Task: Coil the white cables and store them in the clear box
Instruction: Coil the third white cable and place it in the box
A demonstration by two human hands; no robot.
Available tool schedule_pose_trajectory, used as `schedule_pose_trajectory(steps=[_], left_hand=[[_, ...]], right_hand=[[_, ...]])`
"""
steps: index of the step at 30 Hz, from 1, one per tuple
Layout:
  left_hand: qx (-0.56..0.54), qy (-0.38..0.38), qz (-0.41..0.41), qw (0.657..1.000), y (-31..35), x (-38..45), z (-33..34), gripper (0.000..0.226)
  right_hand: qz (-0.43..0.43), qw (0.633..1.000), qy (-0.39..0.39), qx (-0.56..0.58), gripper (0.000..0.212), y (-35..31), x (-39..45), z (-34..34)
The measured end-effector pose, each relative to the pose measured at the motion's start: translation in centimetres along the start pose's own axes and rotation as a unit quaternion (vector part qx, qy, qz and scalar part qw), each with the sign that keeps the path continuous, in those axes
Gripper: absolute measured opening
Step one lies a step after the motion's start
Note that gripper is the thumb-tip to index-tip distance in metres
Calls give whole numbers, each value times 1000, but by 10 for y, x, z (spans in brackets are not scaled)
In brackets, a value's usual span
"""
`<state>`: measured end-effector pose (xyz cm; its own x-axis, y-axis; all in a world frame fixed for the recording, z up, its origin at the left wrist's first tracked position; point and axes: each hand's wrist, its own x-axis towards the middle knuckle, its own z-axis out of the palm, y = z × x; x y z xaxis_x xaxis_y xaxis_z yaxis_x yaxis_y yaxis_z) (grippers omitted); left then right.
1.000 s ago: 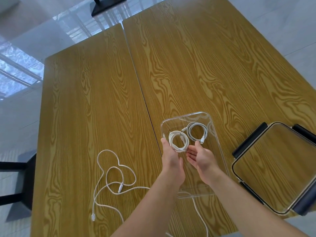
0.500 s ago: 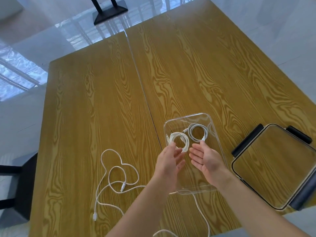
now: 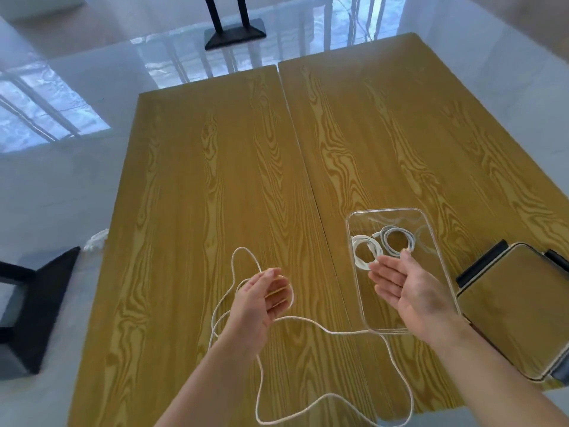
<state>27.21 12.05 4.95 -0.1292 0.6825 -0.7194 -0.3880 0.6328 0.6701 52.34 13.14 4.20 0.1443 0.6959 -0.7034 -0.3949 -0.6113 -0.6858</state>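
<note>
White cables [image 3: 308, 322] on wooden table [image 3: 197, 195]

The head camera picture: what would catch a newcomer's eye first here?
First, the two bare hands over the wooden table: the left hand hovers over a loose white cable sprawled across the near side, and the right hand lies open, palm up, above the clear box. Inside that box, toward its far end, two coiled white cables lie side by side. The box's lid rests to the right.
</note>
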Motion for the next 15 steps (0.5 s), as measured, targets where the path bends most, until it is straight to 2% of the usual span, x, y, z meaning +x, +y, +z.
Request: schedule_pose_trajectory(steps=[4, 10, 15], left_hand=[[-6, 29, -2, 1000, 5, -1, -60, 21], [-12, 66, 3, 998, 4, -3, -142, 17], [31, 81, 4, 996, -7, 0, -196, 16]], right_hand=[[-6, 1000, -19, -14, 46, 19, -21, 31], [-6, 998, -36, -53, 31, 54, -47, 75], [3, 995, -44, -89, 28, 78, -57, 103]])
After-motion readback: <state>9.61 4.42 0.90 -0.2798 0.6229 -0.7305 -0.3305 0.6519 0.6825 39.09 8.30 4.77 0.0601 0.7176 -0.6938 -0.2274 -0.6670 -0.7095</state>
